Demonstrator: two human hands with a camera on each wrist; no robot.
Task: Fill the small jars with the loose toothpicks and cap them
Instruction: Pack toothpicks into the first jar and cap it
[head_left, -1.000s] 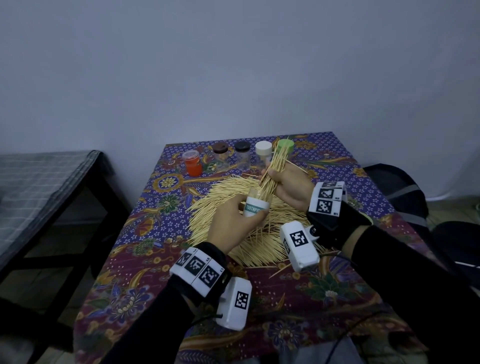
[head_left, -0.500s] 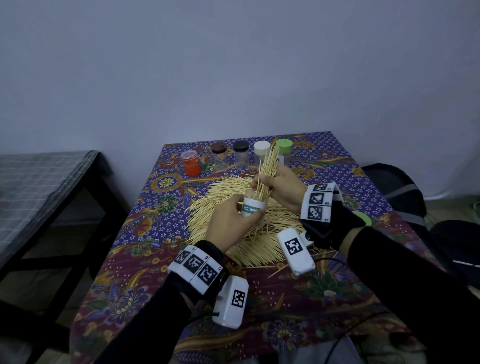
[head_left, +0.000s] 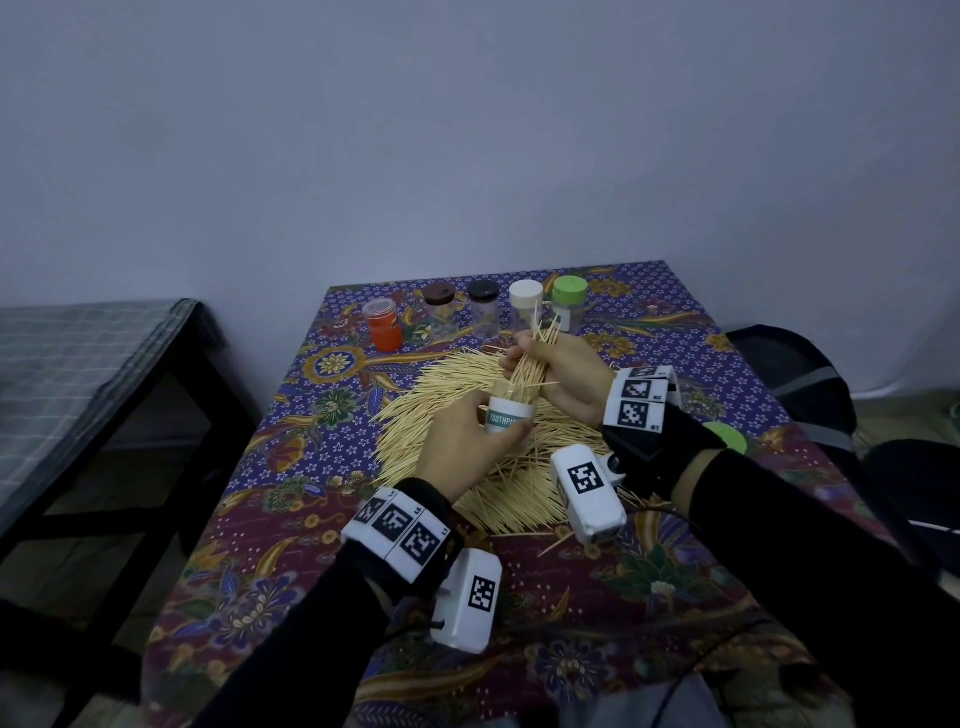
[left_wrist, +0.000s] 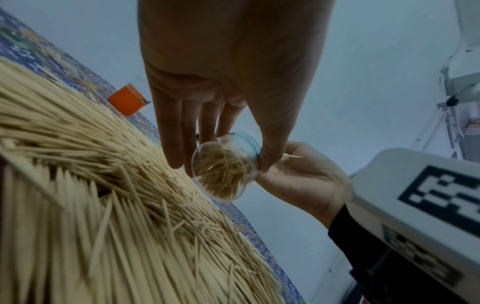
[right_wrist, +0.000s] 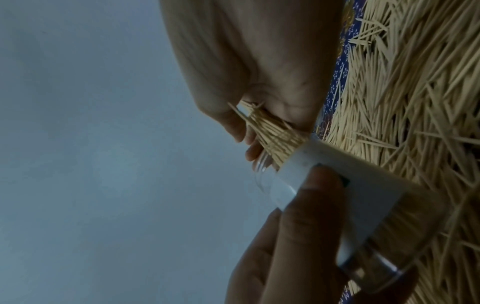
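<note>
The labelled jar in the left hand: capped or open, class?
Open. The labelled jar, held by the left hand, has no cap; the right hand feeds a toothpick bundle into its mouth.

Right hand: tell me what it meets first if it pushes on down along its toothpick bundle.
Most likely the open mouth of the labelled jar that the left hand holds: the right hand grips the bundle, whose lower ends already sit inside.

Jar (head_left: 508, 415) held above toothpick pile (head_left: 457, 410), mid-surface (head_left: 291, 545). Bundle (head_left: 530, 364) stands in jar mouth. Five capped jars (head_left: 483, 306) in row behind pile.
</note>
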